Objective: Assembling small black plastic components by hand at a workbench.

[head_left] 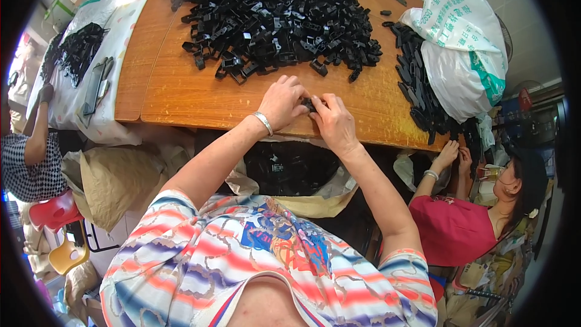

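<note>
Head view, from the left: the bare left hand (283,102) pinches the nine o'clock side of a small, black, hard-looking plastic piece (308,105) near the clock's centre, over the brown wooden table (175,92), with a heap of black plastic pieces (281,21) at twelve o'clock. Mostly covered by fingers, the piece should be light, stiff and slightly slick, best held by opposite edges. The bare right hand (334,122) closes on its three o'clock side, with long, narrow black plastic strips (411,72) lying at two o'clock

Glossy plastic pieces (278,18); smooth wooden tabletop (181,94) (its finish scuffed).
</note>
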`<action>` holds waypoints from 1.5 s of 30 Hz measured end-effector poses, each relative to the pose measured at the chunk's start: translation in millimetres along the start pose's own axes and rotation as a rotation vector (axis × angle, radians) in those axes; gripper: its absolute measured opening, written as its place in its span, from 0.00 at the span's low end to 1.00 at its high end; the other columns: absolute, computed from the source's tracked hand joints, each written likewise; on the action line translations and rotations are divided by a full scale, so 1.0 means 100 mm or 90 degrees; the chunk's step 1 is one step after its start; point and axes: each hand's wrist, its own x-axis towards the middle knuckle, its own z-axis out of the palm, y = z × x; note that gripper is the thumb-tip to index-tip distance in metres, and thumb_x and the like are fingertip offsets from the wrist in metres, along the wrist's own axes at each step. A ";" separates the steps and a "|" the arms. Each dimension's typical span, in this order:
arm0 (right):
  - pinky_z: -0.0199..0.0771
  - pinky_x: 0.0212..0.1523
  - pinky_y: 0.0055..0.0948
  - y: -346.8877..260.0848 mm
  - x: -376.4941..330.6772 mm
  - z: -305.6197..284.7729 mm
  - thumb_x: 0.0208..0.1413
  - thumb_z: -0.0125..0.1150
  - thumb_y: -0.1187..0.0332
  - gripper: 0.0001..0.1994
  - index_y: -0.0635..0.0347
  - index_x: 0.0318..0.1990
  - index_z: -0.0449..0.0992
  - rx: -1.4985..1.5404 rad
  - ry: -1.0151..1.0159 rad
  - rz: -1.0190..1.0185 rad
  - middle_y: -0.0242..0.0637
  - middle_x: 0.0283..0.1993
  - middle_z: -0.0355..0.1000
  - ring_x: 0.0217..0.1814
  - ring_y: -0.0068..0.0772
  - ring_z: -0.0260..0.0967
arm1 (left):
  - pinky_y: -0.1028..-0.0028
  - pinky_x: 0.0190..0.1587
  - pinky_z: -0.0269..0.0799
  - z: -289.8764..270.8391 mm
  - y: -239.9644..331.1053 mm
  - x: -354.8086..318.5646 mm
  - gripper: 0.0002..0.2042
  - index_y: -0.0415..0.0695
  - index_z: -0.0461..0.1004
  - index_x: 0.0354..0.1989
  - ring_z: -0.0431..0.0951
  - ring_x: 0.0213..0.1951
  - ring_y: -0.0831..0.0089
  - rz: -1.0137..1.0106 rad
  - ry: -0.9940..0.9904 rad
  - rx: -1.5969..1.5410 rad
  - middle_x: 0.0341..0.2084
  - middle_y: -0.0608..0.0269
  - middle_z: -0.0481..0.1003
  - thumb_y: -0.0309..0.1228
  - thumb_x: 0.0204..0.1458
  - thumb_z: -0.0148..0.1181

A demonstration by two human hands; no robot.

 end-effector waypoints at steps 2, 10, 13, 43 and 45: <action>0.74 0.40 0.39 0.08 -0.06 -0.08 0.48 0.66 0.71 0.14 0.58 0.45 0.79 0.051 -0.033 0.050 0.41 0.40 0.71 0.43 0.46 0.71 | 0.63 0.47 0.70 -0.03 0.01 0.05 0.11 0.45 0.78 0.37 0.72 0.43 0.56 0.025 -0.083 -0.018 0.35 0.59 0.73 0.35 0.47 0.66; 0.76 0.37 0.40 -0.27 -0.62 -0.37 0.47 0.71 0.66 0.13 0.57 0.41 0.81 0.199 -0.249 0.047 0.41 0.36 0.74 0.36 0.47 0.75 | 0.65 0.42 0.77 0.07 -0.06 0.64 0.13 0.45 0.73 0.49 0.78 0.41 0.59 0.017 -0.045 0.209 0.35 0.56 0.75 0.25 0.55 0.52; 0.75 0.37 0.40 -0.05 -0.44 -0.37 0.49 0.68 0.69 0.09 0.58 0.38 0.81 0.186 -0.154 0.074 0.42 0.34 0.74 0.35 0.46 0.75 | 0.66 0.41 0.77 0.19 -0.11 0.80 0.10 0.45 0.73 0.44 0.79 0.41 0.60 0.009 -0.109 0.304 0.35 0.56 0.75 0.25 0.53 0.54; 0.71 0.47 0.44 0.69 -0.06 -0.27 0.47 0.71 0.70 0.16 0.63 0.44 0.77 -0.097 -0.062 0.260 0.47 0.42 0.73 0.48 0.53 0.70 | 0.65 0.49 0.71 0.06 -0.01 0.16 0.21 0.43 0.73 0.41 0.71 0.46 0.55 0.181 0.038 -0.023 0.40 0.57 0.72 0.26 0.36 0.72; 0.72 0.44 0.44 0.64 0.00 -0.31 0.46 0.71 0.70 0.12 0.62 0.39 0.79 -0.046 -0.100 0.325 0.46 0.37 0.74 0.43 0.53 0.72 | 0.64 0.50 0.71 0.00 -0.02 0.17 0.22 0.43 0.73 0.43 0.71 0.46 0.56 0.136 0.083 -0.023 0.40 0.57 0.72 0.27 0.36 0.72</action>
